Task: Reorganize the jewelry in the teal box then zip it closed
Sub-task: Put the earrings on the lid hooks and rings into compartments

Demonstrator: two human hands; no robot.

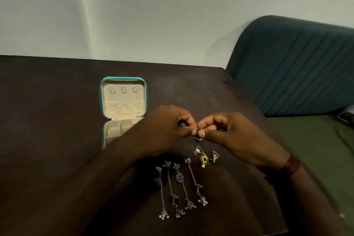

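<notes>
The teal jewelry box (pixel 123 79) lies open on the dark table, its cream lid flat toward the wall and its tray partly hidden by my left forearm. My left hand (pixel 166 126) and my right hand (pixel 228 132) meet above the table, right of the box. Both pinch a small gold ring-like piece (pixel 198 135) between their fingertips. Below them lie several long silver chain earrings (pixel 180 188) in a row. Two triangular earrings (pixel 198 150) and a gold, red and green earring (pixel 204 160) lie just under my right hand.
The dark brown table (pixel 57 111) ends at a white wall behind and at a right edge. Beyond that edge stands a teal ribbed headboard (pixel 298 67) over a green bed cover (pixel 316 140). A brown band sits on my right wrist (pixel 291 165).
</notes>
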